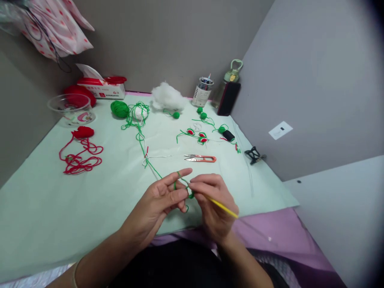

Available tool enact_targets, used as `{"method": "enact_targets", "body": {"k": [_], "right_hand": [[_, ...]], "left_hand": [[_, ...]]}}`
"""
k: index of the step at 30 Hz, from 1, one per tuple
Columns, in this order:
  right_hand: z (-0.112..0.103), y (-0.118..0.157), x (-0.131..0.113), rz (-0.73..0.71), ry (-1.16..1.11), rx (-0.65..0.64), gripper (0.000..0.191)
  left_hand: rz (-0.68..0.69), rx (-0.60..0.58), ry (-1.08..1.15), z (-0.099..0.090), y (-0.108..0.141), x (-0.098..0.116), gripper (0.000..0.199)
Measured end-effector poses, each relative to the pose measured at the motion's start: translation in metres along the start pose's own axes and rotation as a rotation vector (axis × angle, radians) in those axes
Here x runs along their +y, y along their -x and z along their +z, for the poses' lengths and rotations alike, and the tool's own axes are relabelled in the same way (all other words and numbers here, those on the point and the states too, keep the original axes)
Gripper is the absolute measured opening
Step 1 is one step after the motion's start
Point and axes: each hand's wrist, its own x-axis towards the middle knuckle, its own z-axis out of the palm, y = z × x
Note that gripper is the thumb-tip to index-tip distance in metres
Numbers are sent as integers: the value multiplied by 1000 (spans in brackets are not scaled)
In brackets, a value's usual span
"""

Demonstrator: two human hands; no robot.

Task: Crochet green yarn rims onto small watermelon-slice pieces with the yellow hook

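Between my fingertips is a small piece of green crochet work (191,195), partly hidden. My left hand (166,196) pinches it between thumb and fingers, with green yarn (154,171) looped over the raised index finger and running back across the table. In my right hand (216,204) is a yellow-handled crochet hook (223,207), gripped like a pen, its tip at the green work. Orange thread snips (200,159) lie just beyond my hands.
Beyond are a green yarn ball (120,109), red yarn (83,132), white stuffing (168,97), small red-and-green crocheted pieces (203,140), a pen cup (203,93), a phone (229,99) and a bottle (232,76). A plastic tub (70,110) stands left; a black clip (255,155) lies right.
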Motion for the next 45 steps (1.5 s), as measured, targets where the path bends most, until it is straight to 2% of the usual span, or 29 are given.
{"method": "enact_targets", "body": {"k": [4,11,13,18,24,26,28,31,33,34,36,42,44,45], "right_hand": [[-2,-8,3,146,-235,16,20],[-9,-14,8,429,-570,99,17],[-7,-13,6,440,-595,78,17],[0,-9,4,308,-428,22,14],[-5,-10,4,412,-511,-3,22],[-9,-10,1,299,-357,-21,21],[-13,-7,-2,80,-84,-95,22],[-15,0,-5,-221,288,-204,45],[-14,3,-4,-267,349,-168,49],[-13,3,-4,-248,305,-134,45],[-12,1,-2,-120,130,-68,32],[-6,-14,5,394,-528,67,19],[-3,-15,7,460,-596,57,19],[-1,-14,7,443,-563,50,18]], "left_hand": [[-28,-15,29,-2,-1,6,46],[32,40,-56,-11,-1,11,31],[76,51,-107,-9,0,9,31],[132,41,-188,-2,-1,3,37],[149,54,-238,-6,-1,4,27],[161,77,-239,-6,0,4,28],[167,84,-208,-5,0,3,34],[125,51,-108,-2,0,4,43],[54,14,-40,-1,0,6,44],[20,2,-21,-1,-1,7,43],[-5,4,-21,-2,-2,9,41],[143,87,-203,-2,-1,7,34],[167,90,-233,-2,-1,3,35],[175,94,-238,-2,-2,1,37]]}}
